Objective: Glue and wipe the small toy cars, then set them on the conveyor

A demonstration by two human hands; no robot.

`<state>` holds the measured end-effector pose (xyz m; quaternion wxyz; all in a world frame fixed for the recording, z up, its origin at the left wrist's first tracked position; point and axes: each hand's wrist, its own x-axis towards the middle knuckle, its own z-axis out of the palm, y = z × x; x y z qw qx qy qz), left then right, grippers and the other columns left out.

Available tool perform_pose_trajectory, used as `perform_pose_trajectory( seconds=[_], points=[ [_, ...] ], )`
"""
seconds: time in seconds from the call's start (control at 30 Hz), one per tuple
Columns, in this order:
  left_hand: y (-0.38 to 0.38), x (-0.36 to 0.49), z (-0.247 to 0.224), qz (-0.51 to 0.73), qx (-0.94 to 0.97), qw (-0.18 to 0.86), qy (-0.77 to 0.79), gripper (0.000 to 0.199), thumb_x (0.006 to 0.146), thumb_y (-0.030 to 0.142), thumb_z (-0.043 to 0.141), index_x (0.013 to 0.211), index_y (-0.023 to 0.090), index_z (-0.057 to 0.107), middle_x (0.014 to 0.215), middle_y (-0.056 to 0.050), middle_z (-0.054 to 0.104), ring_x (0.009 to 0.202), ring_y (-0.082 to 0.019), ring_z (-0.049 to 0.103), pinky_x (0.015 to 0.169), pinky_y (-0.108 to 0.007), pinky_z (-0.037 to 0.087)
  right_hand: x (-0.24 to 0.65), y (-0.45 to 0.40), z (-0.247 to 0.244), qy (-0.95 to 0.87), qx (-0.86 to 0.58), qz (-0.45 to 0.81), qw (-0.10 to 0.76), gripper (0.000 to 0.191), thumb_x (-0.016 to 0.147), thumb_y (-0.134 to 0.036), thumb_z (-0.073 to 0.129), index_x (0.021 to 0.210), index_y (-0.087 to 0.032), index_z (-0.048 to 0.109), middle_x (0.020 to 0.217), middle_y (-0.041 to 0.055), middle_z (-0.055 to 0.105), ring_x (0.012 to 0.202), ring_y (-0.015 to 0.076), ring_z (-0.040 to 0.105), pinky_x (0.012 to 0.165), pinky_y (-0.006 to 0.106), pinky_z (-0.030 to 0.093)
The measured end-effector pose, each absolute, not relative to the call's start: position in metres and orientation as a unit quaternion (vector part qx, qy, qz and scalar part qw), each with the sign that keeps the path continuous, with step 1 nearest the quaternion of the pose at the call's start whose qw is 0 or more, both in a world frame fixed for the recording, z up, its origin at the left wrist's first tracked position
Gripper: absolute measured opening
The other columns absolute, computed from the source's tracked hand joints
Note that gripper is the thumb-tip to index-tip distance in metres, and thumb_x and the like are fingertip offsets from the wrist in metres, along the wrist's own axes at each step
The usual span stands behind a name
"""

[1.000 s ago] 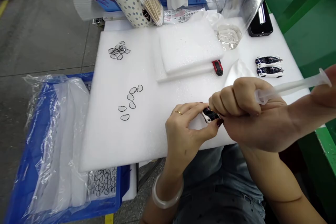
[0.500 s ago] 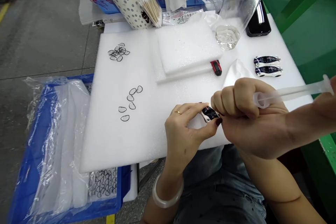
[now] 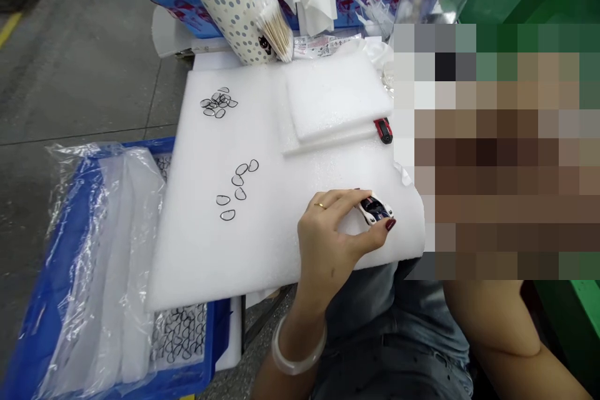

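My left hand [image 3: 335, 231] pinches a small white and dark blue toy car [image 3: 374, 209] between thumb and fingers, on the white foam board [image 3: 272, 250]. My right hand is hidden in a pixelated patch on the right; only part of that arm [image 3: 497, 319] shows below it. Several thin black-rimmed clear pieces [image 3: 240, 194] lie loose left of my left hand, with a pile of similar ones [image 3: 219, 102] farther back. A red and black toy car [image 3: 383, 130] touches the corner of the stacked foam sheets [image 3: 337, 100].
A dotted bottle [image 3: 229, 12], a bag of cotton swabs [image 3: 276, 28] and a blue bin with tissue [image 3: 312, 0] stand at the back. A blue crate [image 3: 187, 381] with plastic-wrapped foam [image 3: 122, 262] and more rimmed pieces is at the lower left.
My right hand, earlier beside the toy car with a clear syringe-like tube, has left it; the patch now covers that side. The view has shifted slightly. My left hand keeps its hold.
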<state>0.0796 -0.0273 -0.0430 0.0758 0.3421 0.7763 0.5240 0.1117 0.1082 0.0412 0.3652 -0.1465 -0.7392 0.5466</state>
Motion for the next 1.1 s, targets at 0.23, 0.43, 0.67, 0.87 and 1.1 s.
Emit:
perform_pose_trajectory(
  seconds=[0.23, 0.43, 0.67, 0.87, 1.1],
  points=[
    [-0.04, 0.081, -0.05, 0.453, 0.429, 0.06, 0.779, 0.051, 0.066, 0.016, 0.085, 0.113, 0.022, 0.066, 0.116, -0.003, 0.064, 0.107, -0.024, 0.058, 0.093, -0.039, 0.049, 0.033, 0.146, 0.015, -0.715, -0.099, 0.633, 0.28, 0.05, 0.095, -0.062, 0.031, 0.073, -0.023, 0.052, 0.079, 0.0037, 0.057, 0.079, 0.0182, 0.059, 0.081, 0.036, 0.05],
    [-0.036, 0.085, -0.053, 0.407, 0.467, 0.034, 0.784, 0.06, 0.064, 0.013, 0.086, 0.117, 0.024, 0.059, 0.119, -0.005, 0.061, 0.107, -0.029, 0.058, 0.086, -0.044, 0.054, 0.1, 0.192, 0.014, -0.792, -0.22, 0.405, 0.4, 0.039, 0.091, -0.054, 0.043, 0.074, -0.021, 0.058, 0.075, 0.0029, 0.063, 0.073, 0.0167, 0.061, 0.072, 0.031, 0.046],
    [-0.053, 0.077, -0.049, 0.425, 0.457, 0.028, 0.78, 0.054, 0.074, 0.016, 0.082, 0.123, 0.024, 0.06, 0.131, -0.007, 0.057, 0.117, -0.027, 0.055, 0.097, -0.043, 0.051, 0.119, 0.211, -0.008, -0.913, -0.297, 0.242, 0.137, 0.015, 0.075, -0.03, 0.054, 0.073, -0.021, 0.065, 0.07, 0.004, 0.064, 0.067, 0.0192, 0.055, 0.064, 0.032, 0.037],
    [-0.126, 0.025, -0.051, 0.337, 0.188, -0.153, 0.91, 0.019, 0.09, 0.031, 0.058, 0.095, 0.022, 0.074, 0.099, -0.006, 0.07, 0.095, -0.029, 0.063, 0.085, -0.046, 0.051, 0.137, 0.207, -0.002, -0.735, -0.358, 0.536, 0.211, 0.01, 0.073, -0.029, 0.05, 0.065, -0.025, 0.054, 0.054, -0.0015, 0.042, 0.047, 0.0136, 0.036, 0.044, 0.029, 0.025],
    [-0.14, 0.012, -0.056, 0.32, 0.163, -0.122, 0.925, 0.022, 0.086, 0.036, 0.058, 0.09, 0.025, 0.077, 0.102, -0.005, 0.072, 0.097, -0.029, 0.064, 0.09, -0.045, 0.05, 0.173, 0.225, -0.029, -0.749, -0.346, 0.428, 0.37, 0.022, 0.078, -0.05, 0.059, 0.076, -0.029, 0.067, 0.075, 0.0084, 0.062, 0.063, 0.022, 0.05, 0.054, 0.039, 0.031]
  ],
)
